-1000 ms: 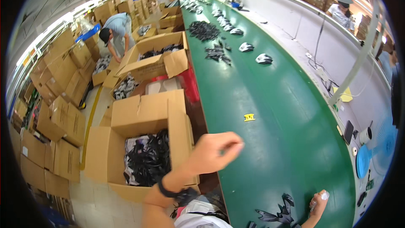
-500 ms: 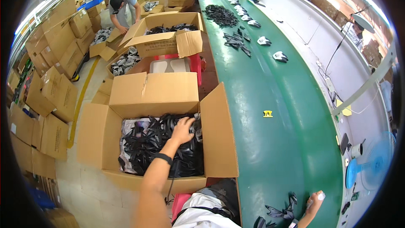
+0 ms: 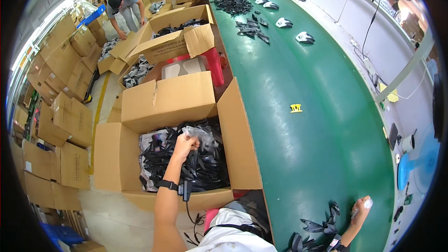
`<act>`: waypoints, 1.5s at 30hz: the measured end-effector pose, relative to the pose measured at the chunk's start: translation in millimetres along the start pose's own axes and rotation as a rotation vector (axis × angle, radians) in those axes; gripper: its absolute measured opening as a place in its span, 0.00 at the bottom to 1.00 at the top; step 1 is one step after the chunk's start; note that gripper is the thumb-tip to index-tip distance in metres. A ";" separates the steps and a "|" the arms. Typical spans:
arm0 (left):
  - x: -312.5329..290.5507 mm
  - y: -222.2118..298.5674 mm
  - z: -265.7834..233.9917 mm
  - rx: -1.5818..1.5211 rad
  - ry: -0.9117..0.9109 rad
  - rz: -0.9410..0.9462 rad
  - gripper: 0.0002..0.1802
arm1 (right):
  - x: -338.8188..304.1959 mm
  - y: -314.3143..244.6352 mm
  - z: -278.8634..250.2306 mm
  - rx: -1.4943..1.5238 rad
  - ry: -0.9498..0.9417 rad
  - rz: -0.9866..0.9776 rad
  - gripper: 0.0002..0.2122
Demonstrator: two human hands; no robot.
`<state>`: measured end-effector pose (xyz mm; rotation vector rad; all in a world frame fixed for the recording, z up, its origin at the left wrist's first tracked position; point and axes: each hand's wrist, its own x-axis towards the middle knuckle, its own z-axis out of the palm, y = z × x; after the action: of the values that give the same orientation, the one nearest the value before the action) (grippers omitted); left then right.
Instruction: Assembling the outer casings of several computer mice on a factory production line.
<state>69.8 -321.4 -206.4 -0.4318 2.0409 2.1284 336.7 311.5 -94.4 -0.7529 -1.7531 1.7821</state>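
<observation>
My left hand [image 3: 185, 146] is over the open cardboard box [image 3: 169, 97], closed on a crumpled translucent plastic bag [image 3: 201, 135]. Beneath it, the box holds a heap of thin black plastic parts [image 3: 186, 173], with a pale liner showing along the left side. A dark strap with a small cabled device sits on that wrist. Over at the lower right, my right hand [image 3: 360, 208] is above the green bench, its fingers curled around something whitish that I cannot make out. Several black plastic parts [image 3: 322, 224] lie beside that hand on the bench.
The long green bench [image 3: 284, 154] carries a yellow piece [image 3: 296, 108], black part piles [image 3: 232, 3] and a row of white-and-black shells [image 3: 305, 38]. A second open box [image 3: 175, 44] stands farther off, near a bending person [image 3: 125, 4]. A blue fan [image 3: 410, 168] is at right.
My left hand has gone from reaching into the black parts to gripping the plastic bag, drawn slightly left. My right hand keeps its grip. The whole view has shifted a little.
</observation>
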 end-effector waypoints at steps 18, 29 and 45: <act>-23.3 -63.9 -6.9 0.958 0.339 0.084 0.28 | 2.4 -4.3 14.7 -0.002 -0.092 -0.041 0.12; -0.4 -72.5 -39.6 0.877 0.336 0.351 0.15 | -5.7 -9.3 35.7 0.056 -0.103 -0.041 0.10; 70.6 -53.8 42.8 1.246 0.214 0.261 0.15 | -4.3 -1.9 38.1 0.034 -0.053 -0.042 0.10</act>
<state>15.8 -281.7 -278.6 -0.1786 3.1051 0.5289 312.8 281.5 -92.2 -0.6563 -1.7551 1.8144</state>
